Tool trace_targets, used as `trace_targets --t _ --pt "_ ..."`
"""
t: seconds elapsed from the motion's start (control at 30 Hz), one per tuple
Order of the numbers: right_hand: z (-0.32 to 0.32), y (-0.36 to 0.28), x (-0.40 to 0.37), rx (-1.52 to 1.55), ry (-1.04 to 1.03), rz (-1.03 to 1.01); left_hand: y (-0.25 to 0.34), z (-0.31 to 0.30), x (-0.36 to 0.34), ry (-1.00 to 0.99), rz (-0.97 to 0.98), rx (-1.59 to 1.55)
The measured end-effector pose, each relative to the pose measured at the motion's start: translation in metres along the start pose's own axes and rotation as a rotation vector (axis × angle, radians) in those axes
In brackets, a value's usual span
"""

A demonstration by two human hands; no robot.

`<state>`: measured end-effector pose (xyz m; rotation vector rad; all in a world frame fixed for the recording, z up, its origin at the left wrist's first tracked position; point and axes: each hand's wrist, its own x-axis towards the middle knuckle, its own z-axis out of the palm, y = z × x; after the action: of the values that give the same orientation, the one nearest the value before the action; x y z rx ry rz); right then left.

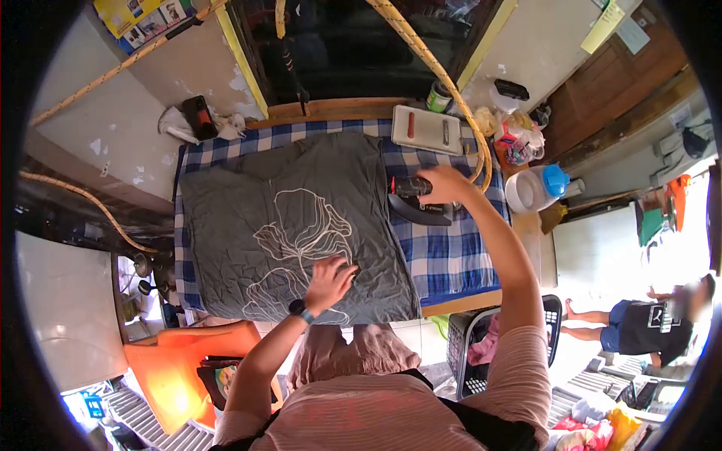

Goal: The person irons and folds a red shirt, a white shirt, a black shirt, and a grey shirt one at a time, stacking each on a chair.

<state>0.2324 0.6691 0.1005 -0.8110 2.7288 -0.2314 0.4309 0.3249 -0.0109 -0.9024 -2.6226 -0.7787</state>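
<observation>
A dark grey cloth point(226, 203) with pale flower line art lies spread and wrinkled over the table, its right edge hanging over a blue checked cover point(459, 259). My right hand point(444, 185) is wrapped round the handle of a black clothes iron point(423, 216), which sits at the cloth's right edge, partly on the checked cover. Flat on the printed part of the cloth rests my left hand point(329, 283), fingers apart and holding nothing. A dark watch is on that wrist.
A yellow cord point(421, 49) loops down near my right hand. Behind the iron stands a white tray point(427, 129). A blue-lidded container point(535, 188) is at the right, with a dark laundry basket point(468, 361) below. An orange chair point(188, 368) stands left; a person point(647, 327) is farther right.
</observation>
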Motion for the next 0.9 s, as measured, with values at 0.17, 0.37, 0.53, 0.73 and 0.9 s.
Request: trace_targets --t 0.17,0.37,0.53,0.73,0.9 --pt "0.012 0.009 -0.01 0.409 -0.053 0.356 -0.008 0.014 0.07 0.086 -0.1 -0.038" --pt "0.045 -0.073 -0.078 0.441 0.257 0.765 -0.05 0.006 0.109 0.257 -0.237 -0.065" --pt "0.062 -0.192 -0.113 0.336 0.0 0.517 -0.081 0.048 0.202 0.235 -0.147 -0.11" --pt "0.109 -0.264 -0.105 0.563 -0.152 0.593 -0.134 0.132 0.29 -0.109 -0.388 -0.32" --pt "0.125 -0.224 -0.114 0.427 0.421 0.895 -0.169 0.142 0.331 -0.013 -0.267 -0.009"
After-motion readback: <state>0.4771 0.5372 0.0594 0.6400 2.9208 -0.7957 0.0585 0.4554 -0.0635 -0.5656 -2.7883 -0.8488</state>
